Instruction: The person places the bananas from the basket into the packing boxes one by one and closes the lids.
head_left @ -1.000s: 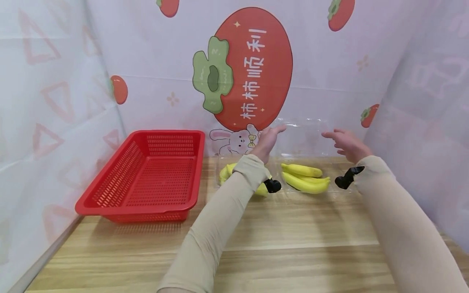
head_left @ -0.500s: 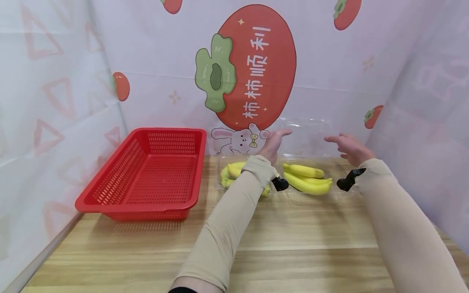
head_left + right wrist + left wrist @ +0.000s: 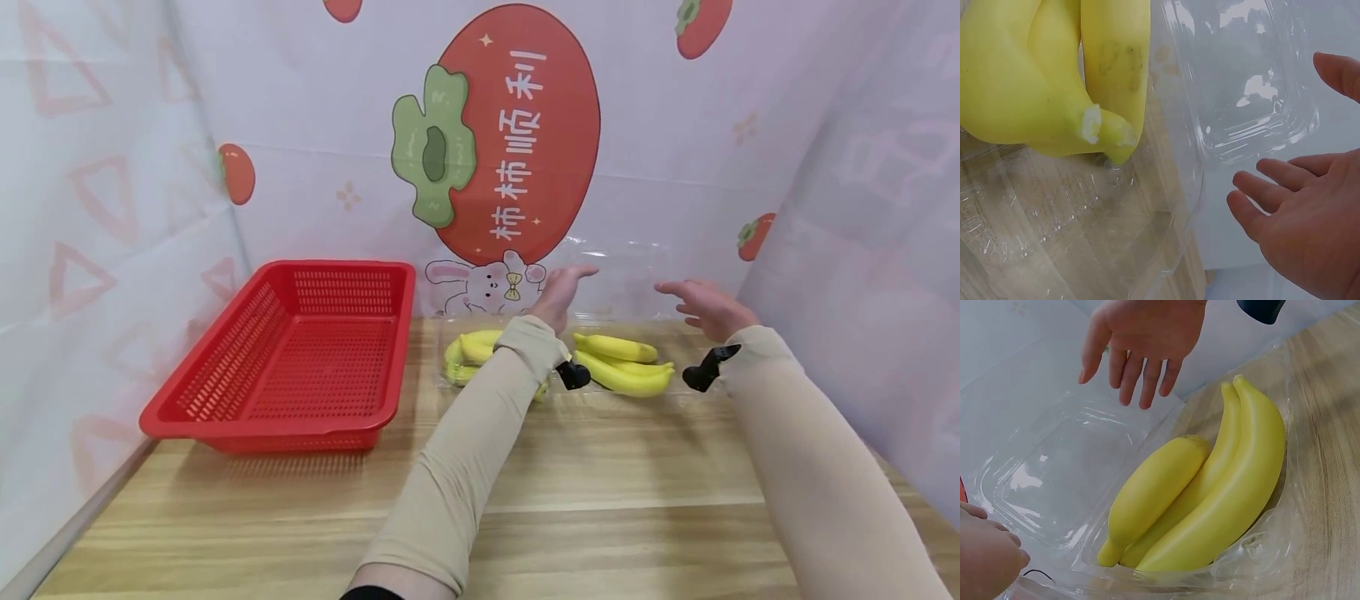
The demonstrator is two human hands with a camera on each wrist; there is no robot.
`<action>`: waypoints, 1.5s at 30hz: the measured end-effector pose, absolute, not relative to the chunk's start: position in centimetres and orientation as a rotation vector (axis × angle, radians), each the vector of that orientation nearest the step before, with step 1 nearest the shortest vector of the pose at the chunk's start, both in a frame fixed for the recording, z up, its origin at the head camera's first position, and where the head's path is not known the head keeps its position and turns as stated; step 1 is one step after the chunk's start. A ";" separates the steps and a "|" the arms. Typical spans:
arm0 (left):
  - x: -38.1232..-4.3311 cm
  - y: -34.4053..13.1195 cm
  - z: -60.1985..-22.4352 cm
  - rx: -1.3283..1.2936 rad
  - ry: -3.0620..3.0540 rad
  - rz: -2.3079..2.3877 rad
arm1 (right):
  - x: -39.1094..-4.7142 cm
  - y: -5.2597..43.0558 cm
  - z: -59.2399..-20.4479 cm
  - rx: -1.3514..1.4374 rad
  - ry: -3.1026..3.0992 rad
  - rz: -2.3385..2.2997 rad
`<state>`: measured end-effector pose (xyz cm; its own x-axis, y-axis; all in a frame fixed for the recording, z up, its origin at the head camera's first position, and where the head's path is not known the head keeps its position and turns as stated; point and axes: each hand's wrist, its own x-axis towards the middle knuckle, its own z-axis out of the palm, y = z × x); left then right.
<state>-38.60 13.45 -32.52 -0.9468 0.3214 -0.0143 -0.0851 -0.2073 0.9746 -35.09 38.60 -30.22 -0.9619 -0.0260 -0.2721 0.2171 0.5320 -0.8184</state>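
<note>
Several yellow bananas (image 3: 626,377) lie in a clear plastic clamshell box (image 3: 1200,187) at the table's far side. Its transparent lid (image 3: 1041,487) stands raised behind them. My left hand (image 3: 557,300) is over the box's left side, fingers extended toward the lid. My right hand (image 3: 708,308) hovers at the lid's right side, palm facing inward, fingers spread and loosely straight, nothing held. The right wrist view shows this hand (image 3: 1310,219) apart from the bananas. Left of these, more bananas (image 3: 476,346) sit in a second clear box, partly hidden by my left arm.
A red perforated plastic basket (image 3: 322,367) stands on the left of the wooden table (image 3: 585,500). Printed fabric (image 3: 330,100) closes off the back and both sides, right behind the boxes.
My left hand has shifted a little to the right, toward the right hand. The right hand stays nearly in place. Bananas, boxes and basket have not moved; the view itself sways slightly.
</note>
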 end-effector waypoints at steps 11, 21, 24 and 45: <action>-37.7 13.5 -31.0 0.276 1.921 2.177 | -34.6 38.7 -29.2 0.104 2.504 -1.425; -36.9 12.9 -29.8 0.300 1.944 2.164 | -34.2 39.2 -27.9 0.023 2.508 -1.466; -36.7 12.8 -29.4 0.285 1.946 2.142 | -34.0 39.3 -27.7 0.010 2.500 -1.505; -34.0 13.1 -28.6 0.265 2.244 1.952 | -31.8 40.3 -26.6 -0.020 2.494 -1.548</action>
